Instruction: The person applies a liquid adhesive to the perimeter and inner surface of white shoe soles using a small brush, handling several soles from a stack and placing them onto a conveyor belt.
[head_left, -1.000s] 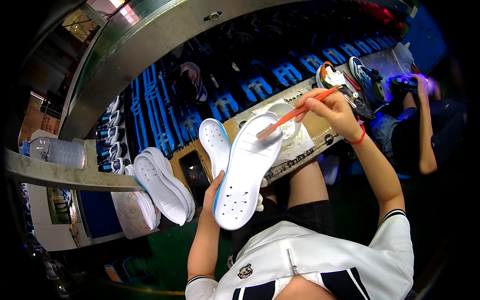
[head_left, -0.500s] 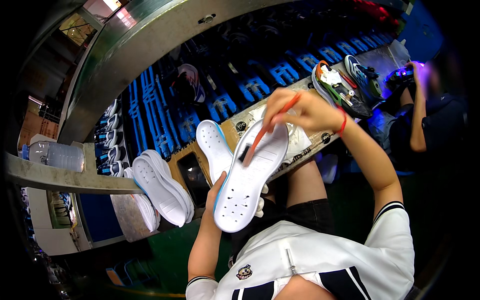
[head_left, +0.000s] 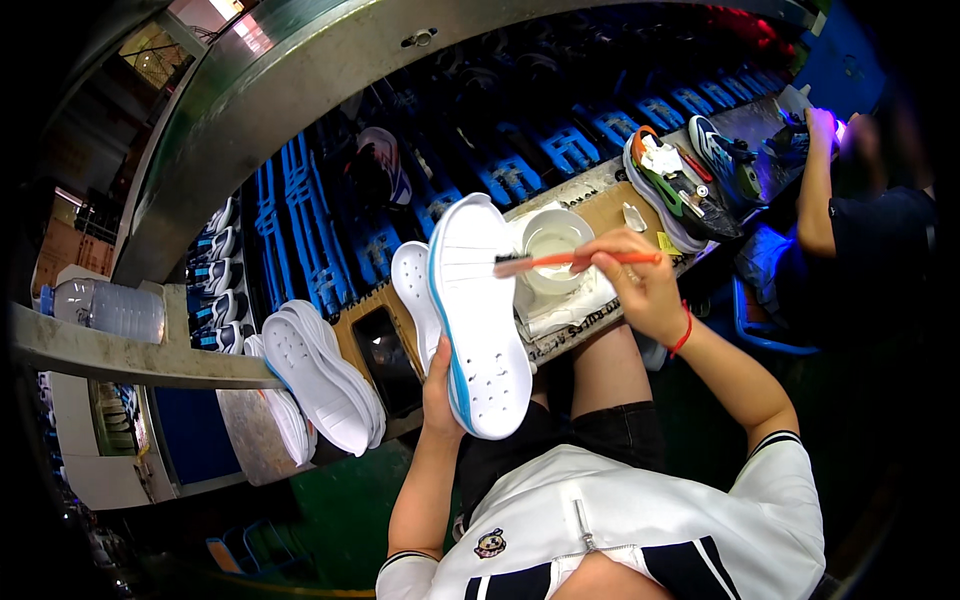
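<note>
My left hand (head_left: 438,398) grips a white shoe sole (head_left: 485,330) with a blue edge, tilted up over my lap. Small holes dot its near end, and fine grooves cross the far end. In my right hand (head_left: 648,292) is an orange-handled brush (head_left: 548,262). Its dark bristles are close to the sole's right edge; whether they touch cannot be told. Just beyond the brush, a translucent bowl (head_left: 558,283) stands on white paper at the bench. A second white sole (head_left: 411,272) lies partly hidden behind the held one.
Stacked white soles (head_left: 320,375) and a black phone (head_left: 385,343) lie left on the bench. A conveyor (head_left: 330,235) with blue strips runs behind. Finished shoes (head_left: 672,192) stand right, near a co-worker's arm (head_left: 817,190). A water bottle (head_left: 110,308) rests on the metal frame.
My right hand has drawn the brush back off the sole toward the right and lower. The sole has turned more upright and shifted left, and the bowl now shows.
</note>
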